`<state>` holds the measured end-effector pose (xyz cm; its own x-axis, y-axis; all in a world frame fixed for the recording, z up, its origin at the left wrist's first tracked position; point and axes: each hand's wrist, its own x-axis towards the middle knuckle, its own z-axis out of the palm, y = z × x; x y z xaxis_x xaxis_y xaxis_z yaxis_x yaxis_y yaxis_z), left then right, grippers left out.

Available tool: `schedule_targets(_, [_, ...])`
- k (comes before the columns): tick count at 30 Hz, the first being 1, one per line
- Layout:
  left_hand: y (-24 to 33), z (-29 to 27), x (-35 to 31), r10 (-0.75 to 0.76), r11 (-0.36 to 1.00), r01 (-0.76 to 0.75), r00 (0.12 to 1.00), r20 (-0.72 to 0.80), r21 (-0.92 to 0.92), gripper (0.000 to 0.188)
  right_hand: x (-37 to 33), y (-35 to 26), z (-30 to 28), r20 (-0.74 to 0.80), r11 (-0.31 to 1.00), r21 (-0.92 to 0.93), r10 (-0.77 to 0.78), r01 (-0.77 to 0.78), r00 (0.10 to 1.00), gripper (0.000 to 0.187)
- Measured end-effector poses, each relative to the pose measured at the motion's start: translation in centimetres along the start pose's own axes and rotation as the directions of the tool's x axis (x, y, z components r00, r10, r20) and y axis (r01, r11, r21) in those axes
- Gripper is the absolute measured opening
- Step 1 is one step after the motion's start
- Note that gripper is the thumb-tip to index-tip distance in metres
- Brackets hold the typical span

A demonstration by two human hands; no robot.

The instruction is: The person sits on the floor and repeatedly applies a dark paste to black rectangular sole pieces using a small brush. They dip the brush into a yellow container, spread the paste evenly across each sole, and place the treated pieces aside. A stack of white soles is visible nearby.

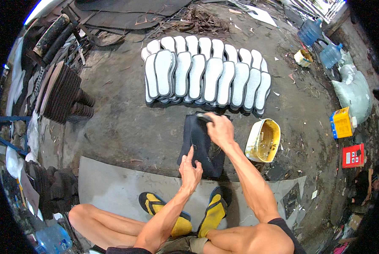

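A black, sole-shaped piece (201, 137) lies on a darker black block in front of my feet. My left hand (191, 172) rests against it, index finger stretched out onto its surface. In my right hand (220, 130) is a short dark hand tool (204, 117), held at the far end of the black piece; its working end is blurred and its kind is unclear. Just right of my right forearm stands a stained whitish tub (263, 140) with amber, glue-like liquid inside. Beyond the black piece, many white-topped soles (212, 78) with dark edges lie stacked in two rows.
A grey sheet (113, 178) lies under my yellow-socked feet in flip-flops. Stacked dark soles (62, 93) stand at the left. Along the right are blue water jugs (310, 31), a pale sack (353, 95), a yellow box (342, 122) and a red box (353, 155).
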<state>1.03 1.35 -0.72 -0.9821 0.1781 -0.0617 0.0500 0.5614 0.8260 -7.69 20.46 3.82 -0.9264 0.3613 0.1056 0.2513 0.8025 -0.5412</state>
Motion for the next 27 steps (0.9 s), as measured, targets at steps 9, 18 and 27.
schedule_targets(9, [0.1,-0.6,0.4,-0.457,0.794,0.458,0.883,0.103,-0.401,0.055,-0.4,-0.5,-3.1,0.201,0.987,0.016,-0.160,0.160,0.966,0.046])
schedule_targets(18, [1.8,1.4,-5.7,-0.576,0.105,0.536,0.719,0.388,-0.838,0.033,-1.4,-0.8,-0.5,0.553,0.822,0.144,-0.528,0.550,0.644,0.053])
schedule_targets(27, [0.6,1.3,-4.7,-0.607,0.264,0.503,0.750,0.263,-0.823,0.035,-3.7,6.9,-5.7,0.112,0.951,-0.095,-0.284,0.294,0.952,0.048])
